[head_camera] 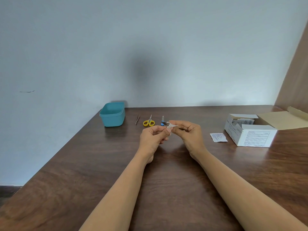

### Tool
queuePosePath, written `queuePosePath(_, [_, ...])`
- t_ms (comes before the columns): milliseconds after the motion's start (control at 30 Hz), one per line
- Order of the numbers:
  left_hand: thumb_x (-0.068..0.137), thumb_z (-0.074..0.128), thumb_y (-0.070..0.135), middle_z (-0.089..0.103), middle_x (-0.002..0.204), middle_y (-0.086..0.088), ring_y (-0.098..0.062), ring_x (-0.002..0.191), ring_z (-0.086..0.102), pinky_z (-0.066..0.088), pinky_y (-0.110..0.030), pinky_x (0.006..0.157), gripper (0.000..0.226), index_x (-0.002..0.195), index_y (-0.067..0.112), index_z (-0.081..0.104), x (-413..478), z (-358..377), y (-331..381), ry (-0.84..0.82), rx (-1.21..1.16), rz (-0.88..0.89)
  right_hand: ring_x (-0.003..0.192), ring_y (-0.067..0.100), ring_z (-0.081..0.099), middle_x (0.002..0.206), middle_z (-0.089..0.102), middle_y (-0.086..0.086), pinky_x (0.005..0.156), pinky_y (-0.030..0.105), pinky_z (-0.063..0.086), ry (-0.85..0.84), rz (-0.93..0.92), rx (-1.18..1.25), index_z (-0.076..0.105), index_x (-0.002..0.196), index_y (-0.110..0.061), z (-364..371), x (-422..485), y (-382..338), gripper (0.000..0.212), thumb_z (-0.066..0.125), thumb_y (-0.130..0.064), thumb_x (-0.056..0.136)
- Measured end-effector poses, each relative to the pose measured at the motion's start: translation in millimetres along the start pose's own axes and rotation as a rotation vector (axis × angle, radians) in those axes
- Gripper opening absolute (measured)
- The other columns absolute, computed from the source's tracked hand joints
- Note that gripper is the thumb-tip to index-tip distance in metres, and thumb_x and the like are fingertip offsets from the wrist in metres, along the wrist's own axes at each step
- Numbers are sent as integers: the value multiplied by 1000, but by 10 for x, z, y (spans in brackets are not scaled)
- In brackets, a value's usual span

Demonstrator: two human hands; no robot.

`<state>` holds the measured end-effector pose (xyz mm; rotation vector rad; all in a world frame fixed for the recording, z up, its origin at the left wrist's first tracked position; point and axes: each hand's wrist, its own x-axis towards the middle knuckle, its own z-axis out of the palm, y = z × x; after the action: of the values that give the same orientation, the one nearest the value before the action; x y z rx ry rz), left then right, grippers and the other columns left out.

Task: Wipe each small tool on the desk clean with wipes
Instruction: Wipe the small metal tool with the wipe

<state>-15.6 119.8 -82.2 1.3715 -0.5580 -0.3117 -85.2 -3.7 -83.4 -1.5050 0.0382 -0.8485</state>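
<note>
Dark wooden desk (100, 164) is running from the bottom of the frame up to a pale blue-grey wall (150, 47), with a brown wooden panel (296, 72) closing off the upper right.

Just above the frame's centre, a small metal tool (167, 124) is sitting between the two hands, raised off the desktop; its exact kind is too small to tell. The left hand (154, 139) is pinching it with curled fingers from the left. The right hand (190, 135) is gripping a white wipe (173, 125) between thumb and fingertips and pressing it against the tool from the right.

Behind the hands, three tools are lying in a row on the desk: tweezers (137, 119), yellow-handled scissors (149, 122) and a blue-handled file (162, 118), the file just behind the held tool. A teal tub (113, 120) is standing left of them, at the desk's far left corner, close to both the wall and the left edge.

To the right, a torn sachet (218, 137) is lying flat, and an open cardboard box (255, 137) of sachets is standing just beyond it. Bare desktop is stretching under both forearms and down to the lower left.
</note>
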Motion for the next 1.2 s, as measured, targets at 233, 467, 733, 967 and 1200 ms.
queuePosePath(233, [83,73,11,70,71,-1,-3,56,57,45,-14,52,14,95,3,73,-24,5,24,-2,12,-5,77,15,70,81,75,5,71,21,52,49,0,30,75,82,-10,-10,2,-11,18,74,5,73])
queuePosePath(467, [83,73,9,68,69,-3,-4,56,59,46,-14,52,12,93,2,72,-32,6,23,-7,3,11,79,9,69,83,76,2,74,18,51,9,55,87,73,94,-1,11,-5,-7,16,71,2,78])
queuePosePath(733, [82,73,5,67,69,-7,-5,57,62,49,-15,53,21,100,-6,69,-38,20,41,-16,-14,-6,79,10,68,80,75,2,74,17,50,18,94,125,73,86,-6,-19,3,4,9,72,-1,78])
queuePosePath(967, [81,73,4,70,71,-6,-7,62,65,50,-16,54,20,100,-1,70,-43,11,46,-11,-40,-29,85,14,68,89,74,9,77,20,51,-31,66,93,73,91,0,-9,1,-10,11,70,-2,80])
queuePosePath(1200, [81,73,6,70,72,-7,-9,64,65,51,-17,55,17,97,0,71,-59,14,62,-14,-55,-32,84,10,68,84,75,2,77,18,50,-31,62,103,73,86,-5,3,-15,-50,7,70,-4,80])
